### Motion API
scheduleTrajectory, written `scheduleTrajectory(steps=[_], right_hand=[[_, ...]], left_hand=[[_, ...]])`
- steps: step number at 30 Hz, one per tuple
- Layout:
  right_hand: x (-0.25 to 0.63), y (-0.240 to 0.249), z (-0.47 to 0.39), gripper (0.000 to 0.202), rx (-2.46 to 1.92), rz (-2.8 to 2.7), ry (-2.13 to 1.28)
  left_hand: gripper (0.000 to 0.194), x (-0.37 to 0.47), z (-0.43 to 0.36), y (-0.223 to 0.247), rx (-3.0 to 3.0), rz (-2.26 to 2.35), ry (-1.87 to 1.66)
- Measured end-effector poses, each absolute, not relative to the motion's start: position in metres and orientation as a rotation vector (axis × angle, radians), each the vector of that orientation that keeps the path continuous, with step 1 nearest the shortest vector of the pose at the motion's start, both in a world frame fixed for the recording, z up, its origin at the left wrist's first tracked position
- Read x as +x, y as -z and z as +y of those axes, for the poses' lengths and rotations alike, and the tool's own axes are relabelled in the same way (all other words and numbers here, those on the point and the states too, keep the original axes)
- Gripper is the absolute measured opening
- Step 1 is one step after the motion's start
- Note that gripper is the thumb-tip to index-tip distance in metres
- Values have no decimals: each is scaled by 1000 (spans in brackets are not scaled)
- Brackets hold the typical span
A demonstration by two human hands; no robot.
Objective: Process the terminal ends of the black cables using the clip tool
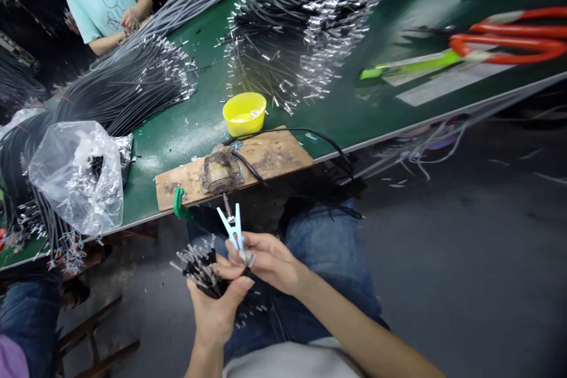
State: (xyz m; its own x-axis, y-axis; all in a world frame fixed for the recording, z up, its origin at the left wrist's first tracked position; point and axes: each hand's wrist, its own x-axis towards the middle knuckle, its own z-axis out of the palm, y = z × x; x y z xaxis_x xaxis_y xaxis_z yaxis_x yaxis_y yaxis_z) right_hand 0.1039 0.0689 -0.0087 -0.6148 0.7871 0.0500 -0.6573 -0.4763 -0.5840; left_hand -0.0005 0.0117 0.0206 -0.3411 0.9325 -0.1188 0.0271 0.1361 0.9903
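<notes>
My left hand [217, 307] is closed around a bundle of short black cables [201, 269] whose stripped ends shine silvery, held above my lap. Close beside it, my right hand [270, 260] has its fingertips pinched around a cable end [248, 261] at the lower tip of a light blue clothespin [233, 227]. The clothespin's two upper arms spread apart at the metal shaft [227, 205] of a small grimy motor [220, 171]. My fingers partly hide the cable end and the clothespin's tip.
The motor sits on a wooden board [279, 153] with a green clamp [180, 204] at the green table's edge. Behind are a yellow bowl [244, 124] and cable piles [301, 29]. A plastic bag [80, 177] lies left, orange-handled scissors [500, 50] right. Another person [108, 3] works across the table.
</notes>
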Motion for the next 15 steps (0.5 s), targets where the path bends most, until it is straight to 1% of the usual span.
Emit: scheduleTrajectory(steps=[5,10,15], right_hand=[[100,5,97,37,-437,-594,-1990],[92,-7,108,46,-383,-641,-2032],[88,-18,109,45,-496,-611,-1987]], left_hand=[[3,2,1,-28,1084,1677,-1417],[5,1,-2,-35,1191,1734,-1479],[6,2,10,-34,1251,1764,-1484]])
